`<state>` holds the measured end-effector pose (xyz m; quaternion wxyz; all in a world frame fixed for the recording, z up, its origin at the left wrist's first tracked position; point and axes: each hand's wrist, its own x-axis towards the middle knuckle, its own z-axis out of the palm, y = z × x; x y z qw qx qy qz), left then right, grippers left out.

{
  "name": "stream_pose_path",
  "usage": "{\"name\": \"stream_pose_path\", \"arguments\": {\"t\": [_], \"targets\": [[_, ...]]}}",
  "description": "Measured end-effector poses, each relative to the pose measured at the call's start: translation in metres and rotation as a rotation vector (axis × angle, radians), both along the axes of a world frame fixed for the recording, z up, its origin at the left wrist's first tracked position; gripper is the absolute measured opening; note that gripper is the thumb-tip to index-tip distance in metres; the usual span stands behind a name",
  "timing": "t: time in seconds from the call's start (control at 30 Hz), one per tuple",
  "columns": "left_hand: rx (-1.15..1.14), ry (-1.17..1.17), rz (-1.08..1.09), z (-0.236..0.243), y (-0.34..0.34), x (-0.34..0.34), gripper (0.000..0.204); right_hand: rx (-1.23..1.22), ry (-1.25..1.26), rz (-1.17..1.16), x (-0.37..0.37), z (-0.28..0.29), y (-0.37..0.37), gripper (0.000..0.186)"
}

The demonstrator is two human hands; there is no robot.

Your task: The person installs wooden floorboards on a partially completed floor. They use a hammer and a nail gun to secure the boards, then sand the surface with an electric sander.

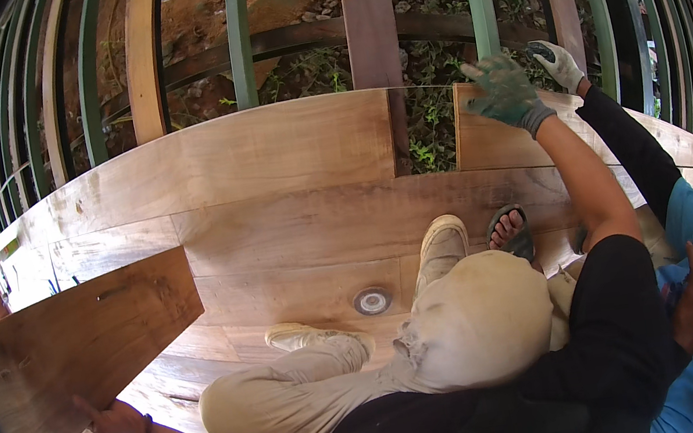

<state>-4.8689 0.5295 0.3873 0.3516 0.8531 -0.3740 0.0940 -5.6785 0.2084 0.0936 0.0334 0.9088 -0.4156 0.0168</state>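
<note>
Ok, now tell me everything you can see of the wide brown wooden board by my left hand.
The wide brown wooden board is a flat plank with visible grain and a small dark mark near its upper edge. It looks darker than the pale brown wooden floor planks partly behind it. It slants across the left of the view, its right end higher in the picture. Your bare left hand touches its lower edge. I can't tell whether anything else supports it.

Left hand (119, 423) low; gloved right hand (505, 93) forward
</note>
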Motion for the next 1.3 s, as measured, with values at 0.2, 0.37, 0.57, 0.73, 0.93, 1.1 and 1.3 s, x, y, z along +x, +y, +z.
{"name": "stream_pose_path", "arguments": {"t": [0.2,0.37,0.57,0.73,0.93,1.1,1.3], "targets": [[-0.193,0.207,0.03,0.0,-0.016,-0.01,0.048,0.79,0.557,-0.262,0.013,0.008,-0.008,0.083],[0.589,-0.592,0.167,0.004,0.0,0.004,0.049,0.762,0.349,-0.234,0.039,-0.005,-0.016,0.085],[0.135,-0.293,-0.062,-0.006,0.011,0.023,0.049,0.739,-0.052,-0.343,0.092,-0.03,-0.017,0.093],[-0.016,-0.083,-0.045,-0.009,0.011,0.019,0.049,0.852,0.275,-0.41,0.078,-0.013,-0.02,0.091],[0.046,-0.156,-0.064,0.002,0.009,0.018,0.046,0.858,0.187,-0.531,0.081,-0.021,-0.015,0.088],[0.304,-0.656,-0.138,0.005,-0.002,0.006,0.039,0.851,0.131,-0.533,0.092,-0.025,-0.019,0.09],[0.433,-0.655,-0.029,0.005,-0.018,-0.021,0.031,0.96,0.212,-0.543,0.084,-0.014,-0.023,0.089]]}}
